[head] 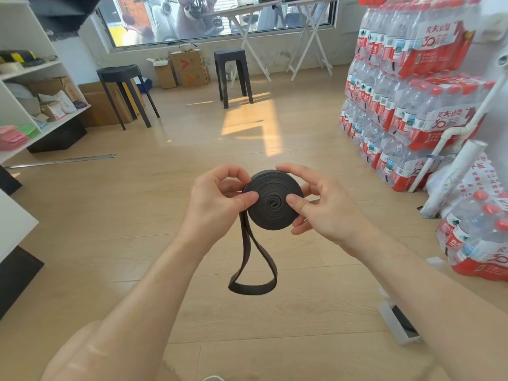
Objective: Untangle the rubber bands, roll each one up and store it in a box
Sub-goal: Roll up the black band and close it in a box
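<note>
- Two hands of ours are holding one black rubber band [272, 204] in mid-air, most of it wound into a flat spiral.
- Our left hand [217, 199] is pinching the spiral's left edge.
- Our right hand [324, 204] is pinching the right edge, thumb pressing near the centre.
- A loose loop [246, 243] is hanging below.
- A clear box [389, 316] is lying on the floor [137, 243], well apart.

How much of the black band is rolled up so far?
Most of the black rubber band is wound into a tight coil. The left hand and right hand grip it. A loop hangs unrolled; after that it goes in the clear box on the floor.
</note>
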`<state>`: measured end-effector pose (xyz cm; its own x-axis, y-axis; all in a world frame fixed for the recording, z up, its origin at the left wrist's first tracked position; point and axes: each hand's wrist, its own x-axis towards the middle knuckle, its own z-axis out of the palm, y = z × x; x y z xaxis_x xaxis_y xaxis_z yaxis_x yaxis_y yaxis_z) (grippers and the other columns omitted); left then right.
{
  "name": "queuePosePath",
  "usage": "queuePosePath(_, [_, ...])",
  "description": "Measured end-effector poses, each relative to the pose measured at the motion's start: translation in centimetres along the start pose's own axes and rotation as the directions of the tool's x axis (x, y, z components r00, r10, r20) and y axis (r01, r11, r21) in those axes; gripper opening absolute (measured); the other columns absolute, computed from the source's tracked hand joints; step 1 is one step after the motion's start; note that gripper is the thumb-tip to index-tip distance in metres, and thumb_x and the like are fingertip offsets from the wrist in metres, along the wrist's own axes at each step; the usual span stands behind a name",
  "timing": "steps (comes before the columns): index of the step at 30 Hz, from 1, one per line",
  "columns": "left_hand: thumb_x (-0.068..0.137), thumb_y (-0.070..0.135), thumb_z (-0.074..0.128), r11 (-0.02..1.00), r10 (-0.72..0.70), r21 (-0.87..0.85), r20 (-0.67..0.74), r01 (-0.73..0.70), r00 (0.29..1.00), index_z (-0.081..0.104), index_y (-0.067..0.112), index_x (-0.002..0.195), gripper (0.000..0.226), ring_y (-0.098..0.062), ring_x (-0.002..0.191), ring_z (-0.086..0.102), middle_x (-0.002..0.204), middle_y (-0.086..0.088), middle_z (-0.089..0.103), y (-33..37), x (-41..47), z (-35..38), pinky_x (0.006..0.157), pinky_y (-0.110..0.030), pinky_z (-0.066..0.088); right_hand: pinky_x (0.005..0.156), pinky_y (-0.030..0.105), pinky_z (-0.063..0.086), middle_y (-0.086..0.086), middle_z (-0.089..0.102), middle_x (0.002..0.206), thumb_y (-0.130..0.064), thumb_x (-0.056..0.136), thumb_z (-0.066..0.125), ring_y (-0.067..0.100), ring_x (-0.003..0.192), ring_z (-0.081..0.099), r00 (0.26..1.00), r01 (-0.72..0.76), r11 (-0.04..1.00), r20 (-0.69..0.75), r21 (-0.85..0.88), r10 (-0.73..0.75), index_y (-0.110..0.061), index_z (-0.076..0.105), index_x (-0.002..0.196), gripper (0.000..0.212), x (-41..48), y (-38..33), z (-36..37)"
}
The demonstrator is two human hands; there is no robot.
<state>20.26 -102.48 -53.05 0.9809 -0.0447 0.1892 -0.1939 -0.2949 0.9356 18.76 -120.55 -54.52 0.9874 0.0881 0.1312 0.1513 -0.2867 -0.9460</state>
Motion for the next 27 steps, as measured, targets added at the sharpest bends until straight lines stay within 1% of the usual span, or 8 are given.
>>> queuePosePath(3, [0.079,-0.002,0.071,1.0,-0.008,-0.017,0.062,0.009,0.998,0.061,0.016,0.087,0.022,-0.01,0.07,0.07,0.075,0.003,0.074,0.1,0.1,-0.4,0.066,-0.021,0.056,0.06,0.036,0.06,0.016,0.057,0.098,-0.005,0.097,0.053,0.016,0.052,0.064,0.999,-0.053,0.997,0.004,0.061,0.053,-0.046,0.05,0.129,0.052,-0.1,0.0,0.2])
queuePosePath(6, [0.079,-0.006,0.069,0.993,0.05,0.105,0.056,-0.056,0.997,0.06,0.02,0.083,0.028,-0.011,0.069,0.07,0.075,0.0,0.073,0.0,0.1,-0.6,0.068,-0.025,0.057,0.061,0.037,0.06,0.01,0.059,0.09,-0.005,0.096,0.055,0.021,0.057,0.066,0.988,-0.124,0.987,0.105,0.101,0.113,-0.046,0.039,0.138,0.062,-0.4,-0.2,0.2])
queuePosePath(10, [0.075,-0.008,0.068,0.934,0.136,0.319,0.109,-0.164,0.985,0.055,0.029,0.076,0.039,-0.017,0.076,0.066,0.077,0.003,0.068,-0.2,-0.5,0.2,0.073,-0.036,0.057,0.053,0.019,0.05,-0.004,0.068,0.094,-0.022,0.09,0.066,0.012,0.056,0.067,0.969,-0.007,0.964,0.237,-0.264,0.072,-0.05,0.05,0.116,0.041,-0.4,-1.2,-0.7])
queuePosePath(14, [0.074,-0.004,0.07,0.865,0.187,0.431,0.196,-0.256,0.963,0.054,0.034,0.077,0.042,-0.018,0.083,0.065,0.081,0.003,0.067,-0.2,-0.6,0.5,0.078,-0.037,0.056,0.059,0.025,0.053,-0.003,0.068,0.089,-0.024,0.085,0.073,0.011,0.049,0.065,0.98,0.107,0.91,0.199,-0.401,-0.028,-0.032,0.063,0.103,0.022,-0.2,-0.8,-0.6])
queuePosePath(17, [0.072,-0.001,0.074,0.87,0.17,0.434,0.182,-0.235,0.968,0.053,0.036,0.074,0.043,-0.011,0.083,0.066,0.081,0.006,0.068,-0.1,-0.6,0.4,0.076,-0.03,0.055,0.059,0.021,0.048,-0.004,0.067,0.081,-0.021,0.085,0.072,0.0,0.049,0.061,0.982,0.133,0.893,0.181,-0.43,-0.06,-0.032,0.065,0.107,0.026,-0.3,-0.6,-0.4])
queuePosePath(20, [0.069,0.007,0.081,0.912,0.127,0.378,0.112,-0.16,0.986,0.058,0.027,0.07,0.03,-0.008,0.068,0.064,0.072,0.004,0.069,-0.1,-0.2,0.3,0.063,-0.019,0.051,0.064,0.024,0.046,-0.005,0.066,0.08,-0.022,0.083,0.074,-0.002,0.051,0.058,0.991,0.124,0.895,0.101,-0.43,-0.088,-0.029,0.067,0.11,0.028,0.0,-0.4,-0.8])
queuePosePath(24, [0.07,0.017,0.082,0.945,0.064,0.314,0.115,-0.097,0.991,0.06,0.019,0.073,0.022,-0.02,0.071,0.068,0.072,-0.002,0.072,-0.3,0.3,-0.3,0.072,-0.037,0.057,0.068,0.03,0.051,-0.007,0.064,0.076,-0.02,0.084,0.073,0.006,0.055,0.06,0.994,0.107,0.92,0.061,-0.378,-0.091,-0.029,0.065,0.106,0.026,0.2,-0.1,-0.9])
queuePosePath(27, [0.074,0.015,0.08,0.946,0.014,0.318,0.178,-0.071,0.984,0.056,0.02,0.076,0.024,-0.02,0.076,0.069,0.076,-0.001,0.074,-0.4,0.5,-0.8,0.078,-0.042,0.056,0.06,0.033,0.056,-0.006,0.062,0.076,-0.016,0.085,0.072,0.019,0.048,0.065,0.995,0.102,0.94,0.047,-0.325,-0.091,-0.027,0.063,0.107,0.026,0.2,-0.2,-1.1])
